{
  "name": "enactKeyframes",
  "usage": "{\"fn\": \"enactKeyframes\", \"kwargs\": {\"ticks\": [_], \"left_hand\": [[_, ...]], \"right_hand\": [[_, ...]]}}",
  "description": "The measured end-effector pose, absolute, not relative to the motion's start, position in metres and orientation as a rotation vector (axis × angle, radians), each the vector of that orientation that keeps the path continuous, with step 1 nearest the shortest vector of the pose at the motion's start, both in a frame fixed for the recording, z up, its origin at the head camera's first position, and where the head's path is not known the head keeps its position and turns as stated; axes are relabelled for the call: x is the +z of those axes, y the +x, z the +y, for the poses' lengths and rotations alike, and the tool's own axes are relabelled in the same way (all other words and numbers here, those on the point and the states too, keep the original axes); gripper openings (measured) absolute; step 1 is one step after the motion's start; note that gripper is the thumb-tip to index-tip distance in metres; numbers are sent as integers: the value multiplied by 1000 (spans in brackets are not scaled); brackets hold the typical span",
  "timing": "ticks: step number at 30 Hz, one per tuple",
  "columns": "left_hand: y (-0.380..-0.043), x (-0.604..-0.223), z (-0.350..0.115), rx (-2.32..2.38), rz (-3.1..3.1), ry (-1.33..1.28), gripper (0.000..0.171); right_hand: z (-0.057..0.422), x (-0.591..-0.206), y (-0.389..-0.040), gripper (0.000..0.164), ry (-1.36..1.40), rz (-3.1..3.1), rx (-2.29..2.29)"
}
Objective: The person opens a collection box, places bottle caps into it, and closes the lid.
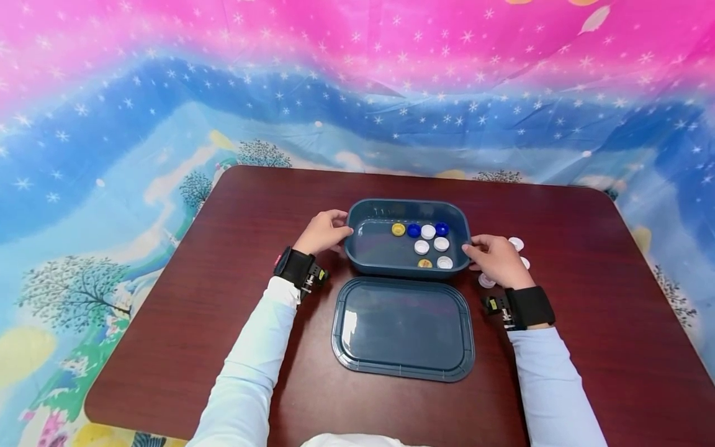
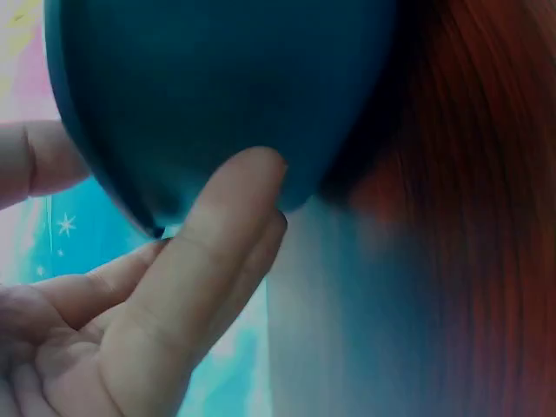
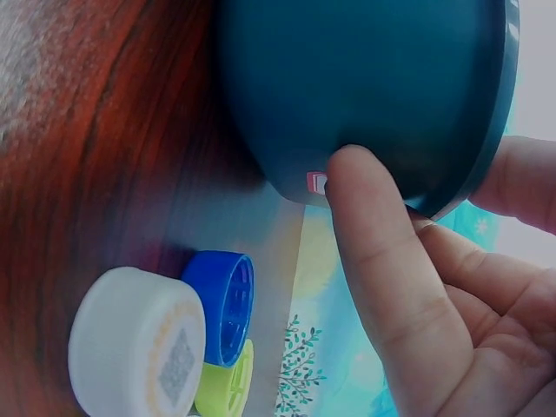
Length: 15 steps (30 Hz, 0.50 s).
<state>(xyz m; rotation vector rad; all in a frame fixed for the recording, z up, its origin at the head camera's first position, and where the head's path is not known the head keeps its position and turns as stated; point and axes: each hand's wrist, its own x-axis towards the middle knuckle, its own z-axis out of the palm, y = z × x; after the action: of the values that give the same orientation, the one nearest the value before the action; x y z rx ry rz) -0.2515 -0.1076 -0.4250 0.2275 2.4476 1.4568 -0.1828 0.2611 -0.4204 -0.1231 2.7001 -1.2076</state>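
A dark blue-grey plastic box [image 1: 368, 248] is held at both short ends, its open top facing up. Several bottle caps lie in its right half, among them a yellow cap [image 1: 398, 230], a blue cap [image 1: 413, 230] and a white cap [image 1: 421, 247]. My left hand [image 1: 324, 231] grips the left end, one digit at the rim and other fingers [image 2: 234, 200] against the outer wall. On the right end my right hand [image 1: 499, 257] holds the same way, a finger [image 3: 365, 208] pressed to the wall beside a small red-and-white mark.
The matching lid [image 1: 404, 326] lies flat in front of the box. Right of the box, partly behind the right hand, are several caps, including a white cap [image 3: 130, 339], a blue cap [image 3: 221, 304] and a yellow-green cap [image 3: 226, 382]. A patterned cloth [image 1: 357, 93] hangs behind the table [image 1: 268, 211].
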Motion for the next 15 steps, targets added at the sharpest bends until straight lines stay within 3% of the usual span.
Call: {"fn": "enactKeyframes", "kwargs": {"ticks": [15], "left_hand": [[-254,-438,-105,1554,2328,187,53]], "right_hand": [[259,-420,-183,55,-111,2711,-1172]]}}
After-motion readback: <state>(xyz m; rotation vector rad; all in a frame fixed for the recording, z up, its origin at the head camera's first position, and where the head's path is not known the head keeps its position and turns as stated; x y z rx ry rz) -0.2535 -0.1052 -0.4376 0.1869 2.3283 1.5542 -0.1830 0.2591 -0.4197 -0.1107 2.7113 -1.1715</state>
